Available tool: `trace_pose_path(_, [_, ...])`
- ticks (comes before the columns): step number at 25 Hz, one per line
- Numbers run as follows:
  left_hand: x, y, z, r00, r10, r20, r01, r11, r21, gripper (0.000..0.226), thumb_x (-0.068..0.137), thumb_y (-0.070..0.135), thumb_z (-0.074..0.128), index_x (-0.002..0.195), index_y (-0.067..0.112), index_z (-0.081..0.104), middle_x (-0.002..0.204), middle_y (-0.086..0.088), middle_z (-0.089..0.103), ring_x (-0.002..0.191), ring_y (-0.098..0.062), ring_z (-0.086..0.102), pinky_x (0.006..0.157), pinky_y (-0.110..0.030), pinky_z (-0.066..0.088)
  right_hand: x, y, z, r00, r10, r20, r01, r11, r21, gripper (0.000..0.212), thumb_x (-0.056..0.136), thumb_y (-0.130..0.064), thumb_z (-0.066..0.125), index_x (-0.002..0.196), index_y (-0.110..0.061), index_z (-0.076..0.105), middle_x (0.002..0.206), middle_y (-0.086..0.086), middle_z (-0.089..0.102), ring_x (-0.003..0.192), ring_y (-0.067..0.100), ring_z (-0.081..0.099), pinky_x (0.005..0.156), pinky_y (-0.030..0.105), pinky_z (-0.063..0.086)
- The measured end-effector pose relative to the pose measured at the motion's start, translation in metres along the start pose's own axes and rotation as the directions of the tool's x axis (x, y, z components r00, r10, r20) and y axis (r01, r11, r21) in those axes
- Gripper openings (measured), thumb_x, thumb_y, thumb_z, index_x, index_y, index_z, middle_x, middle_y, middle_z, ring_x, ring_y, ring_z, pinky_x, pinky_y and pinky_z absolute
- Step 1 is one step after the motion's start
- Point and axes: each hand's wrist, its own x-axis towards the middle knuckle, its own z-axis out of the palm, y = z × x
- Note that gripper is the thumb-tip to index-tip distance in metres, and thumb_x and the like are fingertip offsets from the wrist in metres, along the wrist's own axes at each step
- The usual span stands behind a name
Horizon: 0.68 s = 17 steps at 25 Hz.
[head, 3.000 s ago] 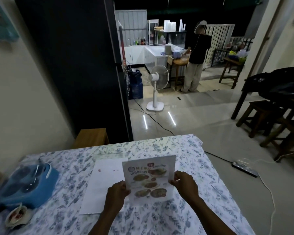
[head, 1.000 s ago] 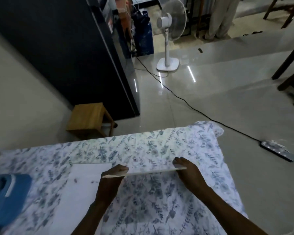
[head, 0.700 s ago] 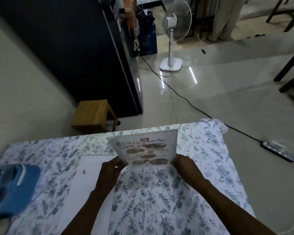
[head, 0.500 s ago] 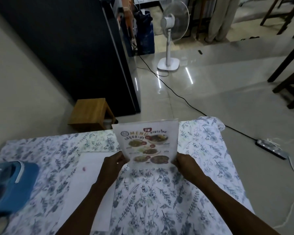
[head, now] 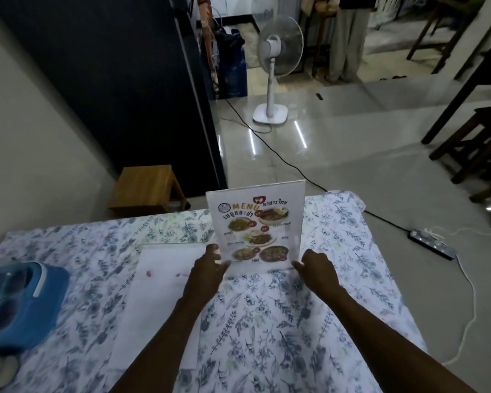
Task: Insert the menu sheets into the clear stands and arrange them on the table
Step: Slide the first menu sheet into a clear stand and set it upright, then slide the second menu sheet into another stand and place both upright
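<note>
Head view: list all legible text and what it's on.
"MENU": orange capitals at the top of the printed menu sheet in the clear acrylic stand, held upright at its lower corners by the left hand and right hand.
Thai script beside and below it: cannot read it with confidence.
Dish captions and red price dots: too small.
Nothing else legible.

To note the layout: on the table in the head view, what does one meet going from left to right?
Blue box → white sheet → left hand → menu stand → right hand.
</note>
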Motion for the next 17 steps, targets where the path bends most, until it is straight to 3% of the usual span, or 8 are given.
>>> trace_pose_path(2, [-0.012,-0.013,-0.008,1.0,-0.016,0.016,0.015,1.0,0.016,0.061,0.086,0.053,0.062,0.133,0.023,0.039,0.116,0.0,0.062,0.098,-0.019,0.066,0.081,-0.038,0.055,-0.022,-0.008,0.005,0.998,0.057,0.015,-0.056,0.997,-0.056,0.04,0.089,-0.044,0.061,0.102,-0.007,0.055,0.104,0.015,0.066,0.096,0.032,0.063,0.067,0.031,0.041])
trace_pose_path(4, [-0.029,-0.032,-0.02,0.999,-0.033,0.016,0.033,0.998,0.054,0.061,0.086,0.054,0.061,0.135,0.026,0.037,0.122,0.0,0.061,0.101,-0.021,0.065,0.086,-0.042,0.055,-0.046,-0.022,0.019,0.996,0.08,0.038,-0.076,0.994,-0.082,0.043,0.089,-0.044,0.06,0.107,-0.006,0.053,0.109,0.016,0.064,0.102,0.032,0.062,0.074,0.034,0.046])
trace_pose_path(6, [-0.052,-0.06,-0.036,0.999,-0.048,-0.005,0.049,0.997,0.065,0.058,0.086,0.052,0.061,0.133,0.027,0.038,0.122,-0.001,0.062,0.101,-0.022,0.065,0.085,-0.043,0.055,-0.071,-0.044,0.038,0.995,0.092,0.045,-0.086,0.99,-0.108,0.044,0.089,-0.044,0.058,0.11,-0.006,0.053,0.113,0.017,0.063,0.106,0.033,0.061,0.081,0.036,0.049])
trace_pose_path(10, [-0.094,-0.133,-0.078,0.987,-0.141,-0.076,0.149,0.982,0.116,0.051,0.09,0.042,0.061,0.133,0.021,0.043,0.125,-0.007,0.058,0.104,-0.026,0.064,0.081,-0.04,0.053,-0.115,-0.106,0.092,0.993,0.068,0.093,-0.058,0.992,-0.109,0.042,0.091,-0.04,0.057,0.112,-0.005,0.053,0.114,0.017,0.063,0.109,0.033,0.06,0.081,0.035,0.048])
trace_pose_path(14, [-0.126,-0.195,-0.109,0.986,-0.134,-0.096,0.159,0.93,0.332,0.047,0.085,0.038,0.066,0.125,0.017,0.054,0.126,-0.016,0.052,0.112,-0.036,0.054,0.088,-0.044,0.05,-0.147,-0.16,0.143,0.992,0.063,0.108,-0.054,0.996,-0.077,0.042,0.092,-0.04,0.053,0.113,-0.004,0.056,0.116,0.017,0.063,0.111,0.034,0.06,0.087,0.037,0.049])
trace_pose_path(17, [-0.138,-0.216,-0.118,0.987,-0.156,-0.045,0.162,0.947,0.278,0.046,0.085,0.036,0.068,0.125,0.017,0.056,0.13,-0.016,0.048,0.118,-0.035,0.049,0.093,-0.043,0.048,-0.157,-0.189,0.166,0.997,0.055,0.061,-0.052,0.997,-0.053,0.028,0.092,-0.026,0.05,0.103,-0.003,0.062,0.108,0.019,0.068,0.105,0.036,0.064,0.083,0.037,0.052])
